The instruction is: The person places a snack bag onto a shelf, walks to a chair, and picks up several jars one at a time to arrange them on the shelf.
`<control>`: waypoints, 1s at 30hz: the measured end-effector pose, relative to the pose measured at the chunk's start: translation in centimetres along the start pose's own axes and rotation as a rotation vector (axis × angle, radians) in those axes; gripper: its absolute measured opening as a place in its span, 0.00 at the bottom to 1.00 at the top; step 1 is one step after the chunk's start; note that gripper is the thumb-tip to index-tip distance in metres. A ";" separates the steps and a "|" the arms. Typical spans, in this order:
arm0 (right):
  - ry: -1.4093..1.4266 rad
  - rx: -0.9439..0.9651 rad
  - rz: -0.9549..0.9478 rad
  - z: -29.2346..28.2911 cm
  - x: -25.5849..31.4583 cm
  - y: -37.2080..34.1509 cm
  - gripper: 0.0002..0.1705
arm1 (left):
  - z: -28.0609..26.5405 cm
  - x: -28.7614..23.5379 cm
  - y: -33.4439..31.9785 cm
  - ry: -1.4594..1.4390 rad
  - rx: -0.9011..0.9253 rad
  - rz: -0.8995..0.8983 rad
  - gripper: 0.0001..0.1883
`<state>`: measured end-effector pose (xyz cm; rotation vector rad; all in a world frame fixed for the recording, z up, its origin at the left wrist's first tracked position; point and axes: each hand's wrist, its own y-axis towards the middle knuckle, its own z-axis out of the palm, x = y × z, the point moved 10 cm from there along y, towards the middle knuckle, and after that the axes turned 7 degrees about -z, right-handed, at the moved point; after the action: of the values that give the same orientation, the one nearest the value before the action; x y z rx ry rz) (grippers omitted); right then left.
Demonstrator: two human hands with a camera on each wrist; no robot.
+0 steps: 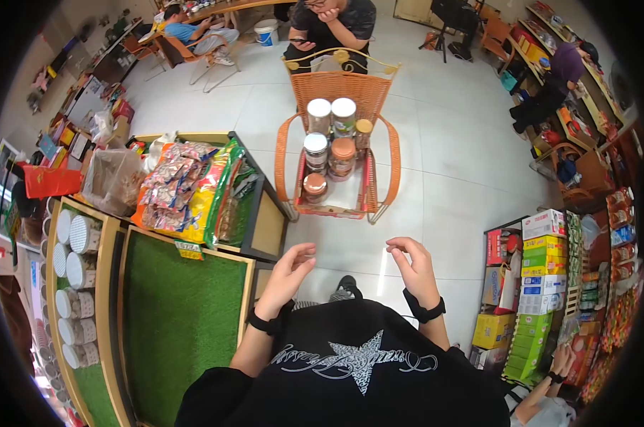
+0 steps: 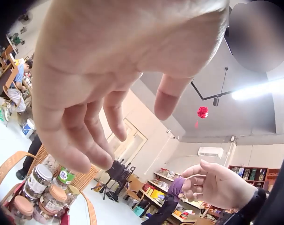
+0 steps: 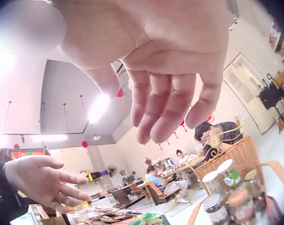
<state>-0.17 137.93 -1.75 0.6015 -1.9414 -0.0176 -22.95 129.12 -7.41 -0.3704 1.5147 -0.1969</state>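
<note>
Both hands are raised in front of the body, palms facing each other, holding nothing. The left hand (image 1: 288, 276) has loosely bent fingers and is nearest the display stand's corner. Opposite it, the right hand (image 1: 414, 269) hangs over the floor with fingers relaxed. Ahead stands an orange wicker armchair (image 1: 339, 87). On its seat lies a shallow red-edged box (image 1: 350, 202) bearing several jars. Among them are a white-lidded jar (image 1: 315, 151), an orange-lidded jar (image 1: 342, 158) and a low orange-lidded jar (image 1: 315, 186) at the front left.
To the left, a stand with green turf (image 1: 179, 313) adjoins a crate of snack bags (image 1: 187, 185) and a rack of white-lidded jars (image 1: 76, 306). Stacked cartons (image 1: 542, 285) line the right. A seated person (image 1: 336, 28) is behind the chair; another person (image 1: 549, 384) is at lower right.
</note>
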 end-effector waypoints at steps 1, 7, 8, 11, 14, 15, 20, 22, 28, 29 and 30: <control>-0.011 -0.014 0.025 -1.1 -0.8 -0.1 0.09 | 0.4 -0.4 0.7 0.006 -0.028 0.049 0.19; -0.008 -0.020 0.095 -3.5 -3.8 -0.9 0.09 | 3.6 -0.4 3.8 0.018 0.001 0.023 0.18; -0.007 -0.019 0.104 -3.5 -4.0 -1.0 0.09 | 4.0 -0.5 4.1 0.037 0.011 0.020 0.18; -0.014 -0.001 0.119 -3.5 -4.4 -1.0 0.09 | 4.6 -0.6 5.4 0.070 0.032 -0.009 0.19; 0.003 0.022 0.160 -3.4 -5.3 -0.9 0.10 | 5.2 -0.6 6.8 0.091 0.054 -0.036 0.18; 0.001 0.023 0.167 -3.4 -5.7 -0.7 0.10 | 5.3 -0.6 7.3 0.100 0.062 -0.047 0.18; -0.038 0.055 0.163 -3.3 -6.3 1.4 0.10 | 5.2 -0.5 9.9 0.059 0.059 -0.069 0.18; -0.037 0.054 0.166 -3.1 -6.5 2.9 0.10 | 5.1 -0.6 11.4 0.062 0.084 -0.088 0.18; -0.034 0.054 0.171 -1.7 -8.0 9.2 0.10 | 2.9 -2.2 18.2 0.091 0.108 -0.085 0.17; -0.038 0.064 0.174 -1.4 -8.4 10.6 0.10 | 2.4 -2.9 19.6 0.079 0.107 -0.053 0.17; -0.045 0.066 0.170 -1.0 -8.6 12.2 0.10 | 1.9 -3.7 21.0 0.065 0.106 -0.020 0.17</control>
<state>-1.43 152.39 -5.26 0.4815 -2.0375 0.1412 -23.39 150.18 -11.43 -0.2969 1.5578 -0.3063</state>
